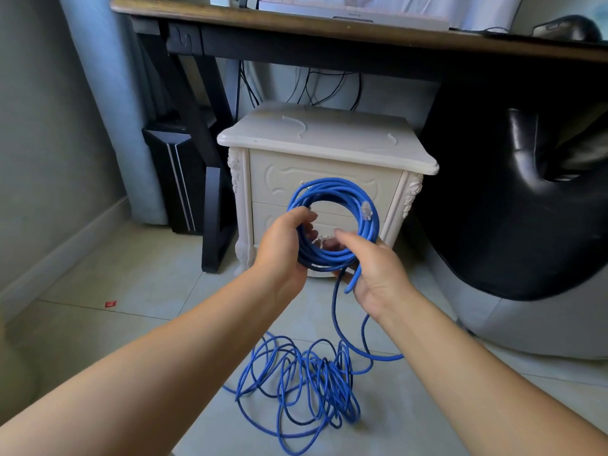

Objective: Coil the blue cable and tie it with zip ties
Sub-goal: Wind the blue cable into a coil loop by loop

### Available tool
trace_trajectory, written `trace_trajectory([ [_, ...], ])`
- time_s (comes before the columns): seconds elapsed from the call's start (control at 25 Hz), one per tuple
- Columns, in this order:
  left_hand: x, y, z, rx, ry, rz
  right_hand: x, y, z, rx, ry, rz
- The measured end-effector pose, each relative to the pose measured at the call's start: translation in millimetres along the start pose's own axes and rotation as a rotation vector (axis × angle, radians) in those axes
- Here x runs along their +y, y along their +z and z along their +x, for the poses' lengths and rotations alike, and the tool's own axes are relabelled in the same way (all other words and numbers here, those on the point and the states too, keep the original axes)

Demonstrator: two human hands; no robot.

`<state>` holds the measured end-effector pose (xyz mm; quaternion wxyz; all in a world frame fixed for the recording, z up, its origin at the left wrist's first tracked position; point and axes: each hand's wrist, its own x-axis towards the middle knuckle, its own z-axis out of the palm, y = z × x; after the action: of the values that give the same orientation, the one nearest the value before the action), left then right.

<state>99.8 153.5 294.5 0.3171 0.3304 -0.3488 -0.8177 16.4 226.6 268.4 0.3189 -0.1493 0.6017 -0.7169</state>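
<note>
A blue cable is partly wound into a round coil point(342, 205) held up in front of a white nightstand. My left hand point(283, 248) grips the coil's lower left side, fingers curled round the strands. My right hand point(371, 274) holds the coil's bottom right, with a strand of cable running through its palm. A clear plug point(366, 210) sticks out on the coil's right side. From my right hand the cable drops to a loose tangle point(306, 386) on the tiled floor. On the nightstand top lie two clear zip ties point(297, 124).
The white nightstand point(325, 149) stands under a wooden desk point(329, 28). A black computer tower point(177, 172) and the desk leg are to the left, a black leather chair point(533, 199) to the right. A small red scrap point(110, 303) lies on the floor.
</note>
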Motion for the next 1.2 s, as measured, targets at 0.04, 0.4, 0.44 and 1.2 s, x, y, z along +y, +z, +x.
trace_trajectory([
  [0.04,-2,-1,0,-0.079,-0.02,0.047,-4,-2,0,0.015,0.012,0.037],
  [0.4,-35,1,-5,-0.245,0.355,0.588,-20,-15,2,0.119,0.087,0.362],
  [0.44,-36,-1,-5,-0.281,0.453,0.658,-19,-15,2,0.131,0.097,0.351],
  [1.2,-19,6,4,-0.211,-0.268,-0.213,-25,-9,2,0.03,0.005,0.598],
])
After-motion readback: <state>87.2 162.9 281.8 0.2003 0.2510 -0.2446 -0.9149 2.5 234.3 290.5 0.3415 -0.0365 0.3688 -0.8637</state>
